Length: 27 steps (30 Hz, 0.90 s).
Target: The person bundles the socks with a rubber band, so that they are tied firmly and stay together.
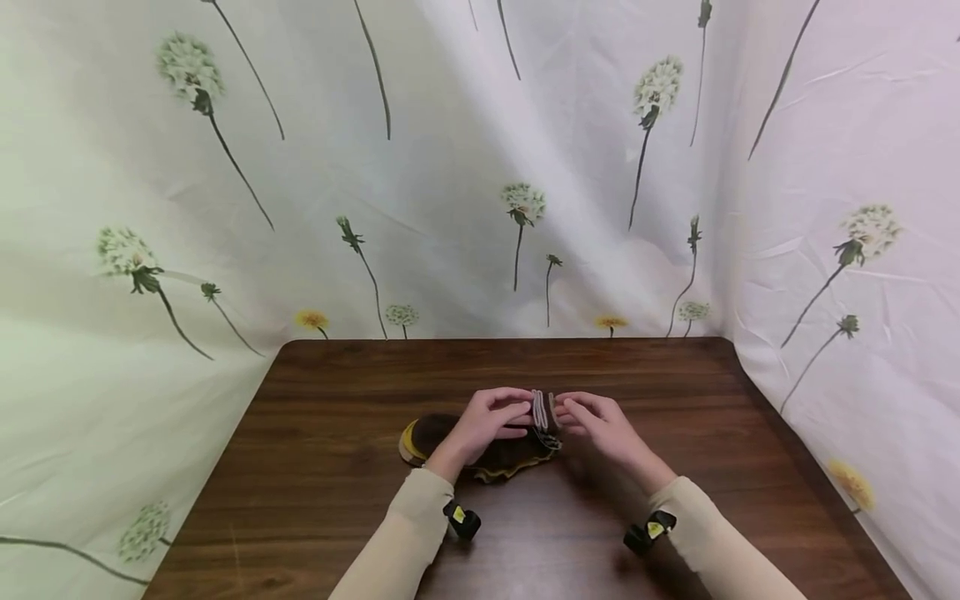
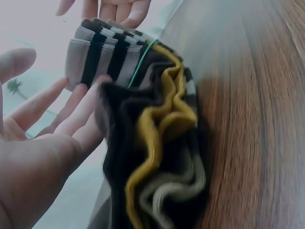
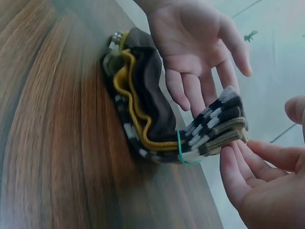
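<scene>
A bundle of socks in black, yellow, olive and a light-dark check lies on the table. Its striped and checked cuffs stand bent up at one end, with a thin green band round the bundle just below them. My left hand is beside the cuffs, its extended fingertips against their side and the thumb apart, as the left wrist view shows. From the other side, my right hand touches the cuff ends with its fingertips; the right wrist view has its thumb held away from the fabric.
The dark wood-grain table extends around the bundle on all sides. Behind it and to the sides hangs a pale cloth printed with dandelions. Each wrist wears a small black camera over a light sleeve.
</scene>
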Each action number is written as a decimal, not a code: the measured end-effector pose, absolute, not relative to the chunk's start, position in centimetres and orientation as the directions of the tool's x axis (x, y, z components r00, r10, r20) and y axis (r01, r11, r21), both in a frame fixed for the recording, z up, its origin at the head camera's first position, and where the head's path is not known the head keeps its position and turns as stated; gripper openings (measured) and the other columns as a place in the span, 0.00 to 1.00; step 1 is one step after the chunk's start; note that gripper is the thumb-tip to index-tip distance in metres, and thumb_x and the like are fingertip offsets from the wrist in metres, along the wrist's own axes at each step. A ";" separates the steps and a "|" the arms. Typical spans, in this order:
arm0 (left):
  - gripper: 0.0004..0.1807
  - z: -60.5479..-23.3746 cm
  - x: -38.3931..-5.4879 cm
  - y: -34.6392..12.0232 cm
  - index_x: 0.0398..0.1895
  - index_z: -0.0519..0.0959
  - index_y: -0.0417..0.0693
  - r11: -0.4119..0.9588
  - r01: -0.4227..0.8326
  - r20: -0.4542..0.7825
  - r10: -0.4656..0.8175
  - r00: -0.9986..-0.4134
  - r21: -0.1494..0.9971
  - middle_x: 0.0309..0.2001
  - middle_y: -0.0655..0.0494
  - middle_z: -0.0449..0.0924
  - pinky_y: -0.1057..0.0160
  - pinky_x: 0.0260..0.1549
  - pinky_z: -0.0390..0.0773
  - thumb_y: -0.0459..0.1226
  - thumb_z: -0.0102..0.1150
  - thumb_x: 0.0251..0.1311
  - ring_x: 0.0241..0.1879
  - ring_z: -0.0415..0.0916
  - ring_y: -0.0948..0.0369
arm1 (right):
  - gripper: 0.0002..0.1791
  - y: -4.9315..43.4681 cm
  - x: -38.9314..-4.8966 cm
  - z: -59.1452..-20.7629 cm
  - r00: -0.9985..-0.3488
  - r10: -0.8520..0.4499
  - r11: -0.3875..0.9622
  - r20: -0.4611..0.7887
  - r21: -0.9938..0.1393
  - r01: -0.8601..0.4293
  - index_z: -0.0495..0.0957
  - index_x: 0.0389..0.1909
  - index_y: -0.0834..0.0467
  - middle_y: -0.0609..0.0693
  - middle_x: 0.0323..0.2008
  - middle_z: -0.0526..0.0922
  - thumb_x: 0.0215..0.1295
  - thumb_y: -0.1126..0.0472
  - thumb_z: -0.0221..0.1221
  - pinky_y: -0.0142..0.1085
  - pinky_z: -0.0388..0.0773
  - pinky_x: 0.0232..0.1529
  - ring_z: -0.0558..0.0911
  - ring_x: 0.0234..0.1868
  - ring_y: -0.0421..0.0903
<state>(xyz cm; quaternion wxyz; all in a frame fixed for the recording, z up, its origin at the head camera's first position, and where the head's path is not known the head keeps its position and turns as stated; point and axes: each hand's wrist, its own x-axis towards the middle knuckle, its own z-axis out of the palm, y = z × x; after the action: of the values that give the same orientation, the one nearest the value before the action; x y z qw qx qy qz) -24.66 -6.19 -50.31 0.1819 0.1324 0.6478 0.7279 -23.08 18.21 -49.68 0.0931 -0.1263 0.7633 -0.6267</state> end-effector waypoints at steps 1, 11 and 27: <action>0.21 -50.3 -24.6 -6.5 0.65 0.78 0.32 -0.100 -0.097 -0.044 0.431 -0.901 0.990 0.63 0.37 0.80 0.46 0.54 0.84 0.37 0.59 0.76 0.55 0.85 0.50 | 0.26 17.9 -23.1 -49.6 -0.949 -0.314 0.182 0.016 -0.980 -0.077 0.74 0.64 0.75 0.69 0.55 0.84 0.84 0.55 0.51 0.47 0.84 0.57 0.86 0.54 0.54; 0.19 -50.9 -23.7 -9.7 0.61 0.81 0.29 -0.077 -0.121 -0.091 0.315 -0.945 0.990 0.57 0.36 0.84 0.50 0.52 0.86 0.35 0.61 0.74 0.48 0.87 0.54 | 0.26 15.1 -23.3 -49.5 -0.912 -0.408 0.286 0.046 -0.942 -0.176 0.75 0.66 0.69 0.64 0.56 0.85 0.86 0.51 0.48 0.55 0.81 0.59 0.84 0.58 0.58; 0.19 -51.2 -23.0 -10.6 0.45 0.86 0.31 0.073 -0.233 -0.240 0.105 -0.965 0.970 0.41 0.42 0.87 0.60 0.36 0.89 0.41 0.74 0.65 0.35 0.88 0.57 | 0.31 11.8 -23.1 -48.8 -0.874 -0.480 0.547 0.069 -0.756 -0.360 0.76 0.70 0.60 0.50 0.54 0.89 0.87 0.43 0.38 0.53 0.78 0.62 0.84 0.60 0.51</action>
<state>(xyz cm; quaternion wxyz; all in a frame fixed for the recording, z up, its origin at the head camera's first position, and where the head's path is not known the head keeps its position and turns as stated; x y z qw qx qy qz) -23.00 -10.55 -51.16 0.1243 -0.0445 0.7218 0.6794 -23.08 11.81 -48.83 0.0732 -0.2396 0.8763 -0.4115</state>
